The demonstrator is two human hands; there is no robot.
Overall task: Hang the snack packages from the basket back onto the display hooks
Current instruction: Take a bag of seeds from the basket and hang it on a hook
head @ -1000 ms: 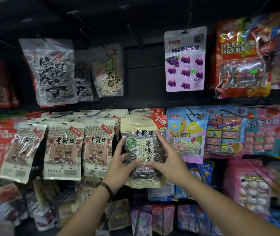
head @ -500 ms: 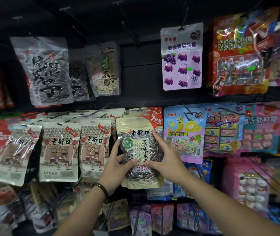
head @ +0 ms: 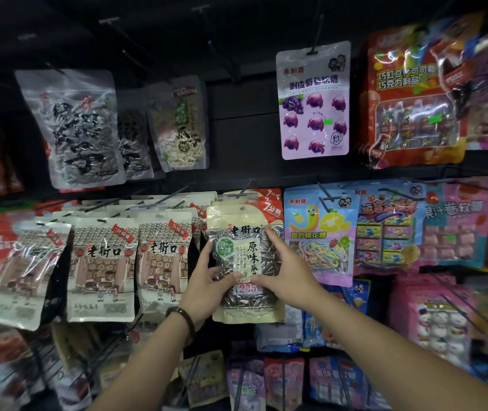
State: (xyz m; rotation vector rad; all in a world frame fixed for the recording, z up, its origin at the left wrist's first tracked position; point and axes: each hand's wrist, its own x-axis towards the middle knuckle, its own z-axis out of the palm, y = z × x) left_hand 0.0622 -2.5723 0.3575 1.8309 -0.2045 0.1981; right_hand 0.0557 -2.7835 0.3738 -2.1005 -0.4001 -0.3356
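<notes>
1. Two hands were up at the middle row of the rack: your left hand (head: 207, 287) and right hand (head: 291, 274) both gripped one seed pack (head: 247, 262).
2. Left fingers (head: 207, 256) curled around the pack's left edge, with the thumb pressed on the front near the printed "235". The fingers were narrow, clamped on the pack.
3. Right fingers (head: 273, 237) lay along the right edge, reaching up to the black characters, with the thumb on the front beside the left thumb. They too were closed on the pack.
4. The pack stood upright, its cream top strip level with a hook (head: 244, 188) just above. You could not tell whether the hang hole sat on the hook.
5. A red pack (head: 270, 204) hung directly behind it, showing at the upper right corner.
6. Three cream packs (head: 162, 259) with cartoon house fronts hung just to its left, the nearest one beside your left fingers.
7. A blue candy pack (head: 321, 232) hung just right of it, partly behind your right hand.
8. A grape gummy pack (head: 313, 99) hung in the row above, well apart from the hands.
9. A dark bead bracelet (head: 185, 318) sat on your left wrist.
10. The basket was out of view.
</notes>
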